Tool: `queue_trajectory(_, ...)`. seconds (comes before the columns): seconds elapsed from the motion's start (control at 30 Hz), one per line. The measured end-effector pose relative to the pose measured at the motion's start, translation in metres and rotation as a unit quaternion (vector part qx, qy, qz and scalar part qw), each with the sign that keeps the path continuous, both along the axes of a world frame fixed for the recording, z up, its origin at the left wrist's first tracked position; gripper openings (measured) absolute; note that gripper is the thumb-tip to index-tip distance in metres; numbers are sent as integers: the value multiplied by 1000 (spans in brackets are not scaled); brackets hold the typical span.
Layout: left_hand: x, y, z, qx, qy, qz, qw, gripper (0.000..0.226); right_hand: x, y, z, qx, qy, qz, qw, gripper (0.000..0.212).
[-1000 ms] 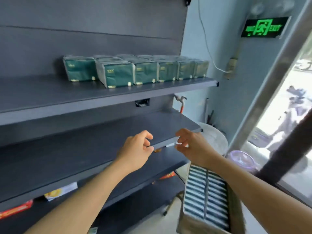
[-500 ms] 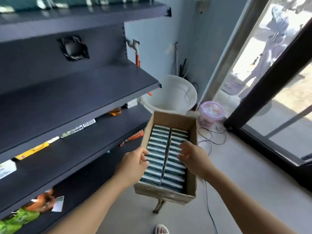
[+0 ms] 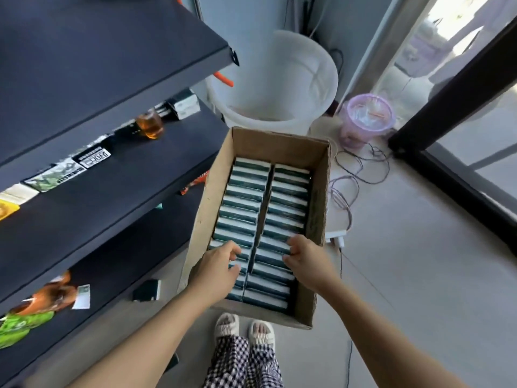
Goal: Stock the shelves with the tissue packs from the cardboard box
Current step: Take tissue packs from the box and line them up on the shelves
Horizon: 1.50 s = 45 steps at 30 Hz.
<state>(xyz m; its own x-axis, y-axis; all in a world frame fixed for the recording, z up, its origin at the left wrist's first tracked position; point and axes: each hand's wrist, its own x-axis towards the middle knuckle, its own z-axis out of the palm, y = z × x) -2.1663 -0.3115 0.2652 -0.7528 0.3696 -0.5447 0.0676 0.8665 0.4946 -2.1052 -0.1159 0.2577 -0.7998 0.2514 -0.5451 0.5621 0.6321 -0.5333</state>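
An open cardboard box (image 3: 319, 191) stands below me, holding two rows of dark green tissue packs (image 3: 246, 197) set on edge. My left hand (image 3: 218, 268) rests on the near packs of the left row, fingers curled over their tops. My right hand (image 3: 306, 259) has its fingers hooked around packs in the right row. Neither hand has lifted a pack clear of the box. Dark grey shelves (image 3: 98, 65) run along the left.
A white bucket (image 3: 279, 79) and a small lilac bin (image 3: 366, 116) stand beyond the box, with loose cables (image 3: 361, 169) on the floor. Lower shelves carry an amber bottle (image 3: 149, 124), labels and snack bags (image 3: 25, 317). My feet in sandals (image 3: 243, 329) are beneath the box.
My view has dropped from the upper shelves down to the box. Both hands came down from the shelf edge and now sit on the near packs in the box.
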Motion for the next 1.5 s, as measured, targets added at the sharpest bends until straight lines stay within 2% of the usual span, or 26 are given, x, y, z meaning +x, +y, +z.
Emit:
queue_trajectory(0.23,-40,11,-74,-50,33,-72,996,35,-21,-6,-69,-30,-34,-67,997,39)
queue_trajectory(0.43,-65,13,-125,-66,127,-128,981,33,-33,-19,-114,63,-10,-114,991,39)
queue_trajectory(0.57,-69,10,-141,-88,139,-173,971,42,-34,-23,-128,97,3,-131,987,43)
queue_trajectory(0.7,-70,6,-145,-117,138,-226,957,52,-33,-21,-133,124,-10,-115,986,54)
queue_trajectory(0.8,-70,7,-143,-141,125,-214,958,59,-33,-22,-134,150,-24,-74,986,56)
queue_trajectory(0.93,-73,17,-144,-186,125,-207,953,51,-39,-25,-139,193,-40,-42,979,54)
queue_trajectory(1.1,-83,26,-149,-218,150,-243,933,28,-42,-26,-150,247,-37,-16,968,45)
queue_trajectory(1.27,-77,17,-148,-179,175,-264,931,41,-39,-23,-147,224,-30,-24,974,42)
queue_trajectory(1.37,-75,10,-139,-117,178,-224,951,40,-35,-18,-131,184,-5,-53,981,46)
queue_trajectory(1.5,-72,4,-110,-27,154,-156,975,38,-36,-11,-97,171,29,-44,984,38)
